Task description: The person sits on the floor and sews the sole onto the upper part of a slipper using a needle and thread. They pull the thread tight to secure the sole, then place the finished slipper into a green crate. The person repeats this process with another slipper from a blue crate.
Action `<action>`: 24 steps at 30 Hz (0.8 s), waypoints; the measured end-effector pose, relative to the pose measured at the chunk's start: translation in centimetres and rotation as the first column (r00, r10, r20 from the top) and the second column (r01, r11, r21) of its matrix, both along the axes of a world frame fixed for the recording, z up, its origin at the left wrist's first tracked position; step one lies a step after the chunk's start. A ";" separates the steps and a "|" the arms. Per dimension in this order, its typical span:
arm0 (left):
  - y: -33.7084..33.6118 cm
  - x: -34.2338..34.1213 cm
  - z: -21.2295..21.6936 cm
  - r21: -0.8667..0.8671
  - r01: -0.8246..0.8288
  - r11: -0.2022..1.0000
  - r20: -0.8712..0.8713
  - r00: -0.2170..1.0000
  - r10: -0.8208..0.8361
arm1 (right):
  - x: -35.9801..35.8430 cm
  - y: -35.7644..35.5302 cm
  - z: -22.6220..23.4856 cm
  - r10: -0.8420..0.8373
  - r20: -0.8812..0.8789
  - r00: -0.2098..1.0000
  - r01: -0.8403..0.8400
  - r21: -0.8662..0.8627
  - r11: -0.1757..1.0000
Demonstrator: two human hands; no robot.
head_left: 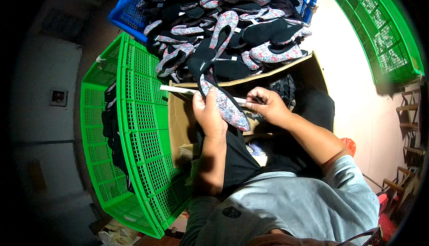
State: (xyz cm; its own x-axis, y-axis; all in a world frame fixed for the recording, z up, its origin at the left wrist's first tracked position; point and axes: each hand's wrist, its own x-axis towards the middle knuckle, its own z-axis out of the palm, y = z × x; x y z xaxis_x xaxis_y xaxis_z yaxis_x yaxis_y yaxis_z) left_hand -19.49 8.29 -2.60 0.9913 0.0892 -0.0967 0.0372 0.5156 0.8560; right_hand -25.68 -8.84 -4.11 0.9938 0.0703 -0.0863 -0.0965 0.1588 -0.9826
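Observation:
My left hand [210, 112] is closed on a floral fabric slipper [229, 112] with a black edge, its pointed end toward me. Beyond that hand, the slipper's black part meets another floral slipper [224, 25]; whether the two are joined I cannot tell. A narrow white strip [178, 89] runs crosswise behind the held slipper, under the left fingers. At the strip's right end, the thumb and fingers of my right hand [270, 105] are pinched together on it. Below both hands stands an open cardboard box [181, 123] with dark items inside.
A blue crate [129, 16] heaped with black and floral slippers [268, 51] stands ahead. On the left is a green mesh crate [147, 130] with dark things beyond its near wall. Another green crate [380, 31] sits at the far right, above wooden racks [409, 112].

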 end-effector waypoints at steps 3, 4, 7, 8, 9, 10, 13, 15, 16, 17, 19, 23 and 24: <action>1.8 1.7 -0.2 -0.236 0.024 0.971 -0.180 0.981 -0.068 | 0.3 -1.1 -0.7 -0.048 -0.019 0.999 0.046 -0.087 0.995; 2.6 2.2 -0.5 -0.411 0.037 0.911 -0.314 0.933 -0.179 | 0.4 -1.4 -0.4 0.017 0.023 1.000 -0.011 -0.221 0.975; 3.7 2.8 -0.4 -0.589 0.205 0.782 -0.096 0.943 -0.319 | 0.3 -2.2 -0.2 0.265 -0.192 0.945 -0.317 -0.339 0.886; 4.3 3.0 -1.1 -0.559 0.263 0.786 -0.028 0.942 -0.335 | -0.1 -2.0 0.8 0.280 -0.240 0.929 -0.356 -0.387 0.851; 5.1 3.3 -2.0 -0.602 0.260 0.755 -0.013 0.942 -0.334 | 0.0 -1.7 2.0 0.331 -0.286 0.899 -0.433 -0.468 0.771; 4.9 3.4 -2.6 -0.617 0.253 0.745 -0.005 0.946 -0.325 | -0.1 -2.0 1.6 0.369 -0.250 0.895 -0.443 -0.576 0.686; 5.2 3.2 -3.1 -0.632 0.238 0.737 -0.019 0.947 -0.322 | -0.2 -2.2 0.5 0.371 -0.230 0.900 -0.417 -0.704 0.575; 5.2 3.2 -3.1 -0.647 0.253 0.720 -0.013 0.940 -0.341 | 0.1 -2.4 0.2 0.367 -0.258 0.893 -0.430 -0.728 0.534; 5.3 3.3 -3.3 -0.658 0.270 0.703 0.004 0.934 -0.356 | 0.0 -2.4 0.5 0.370 -0.275 0.887 -0.445 -0.724 0.527; 5.4 3.4 -3.4 -0.669 0.289 0.685 0.021 0.928 -0.371 | -0.1 -2.5 0.1 0.363 -0.165 0.917 -0.362 -0.729 0.581; 5.3 3.5 -3.6 -0.684 0.285 0.671 0.025 0.929 -0.369 | -0.5 -2.4 -1.2 0.328 0.057 0.943 -0.196 -0.702 0.684; 4.9 3.2 -3.4 -0.685 0.275 0.674 0.009 0.929 -0.369 | -0.3 -2.6 -1.0 0.347 -0.049 0.937 -0.285 -0.681 0.674; 4.9 3.3 -3.8 -0.683 0.252 0.685 -0.012 0.934 -0.356 | -0.2 -2.6 -0.7 0.340 -0.089 0.936 -0.304 -0.691 0.656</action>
State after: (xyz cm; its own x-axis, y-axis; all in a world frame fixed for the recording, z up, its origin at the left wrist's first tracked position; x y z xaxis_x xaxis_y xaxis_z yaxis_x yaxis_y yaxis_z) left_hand -16.18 13.18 -6.40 0.9243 -0.3536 -0.1439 0.3805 0.8839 0.2721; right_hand -25.91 -11.44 -4.83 0.9242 0.3258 -0.1993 0.0345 -0.5909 -0.8060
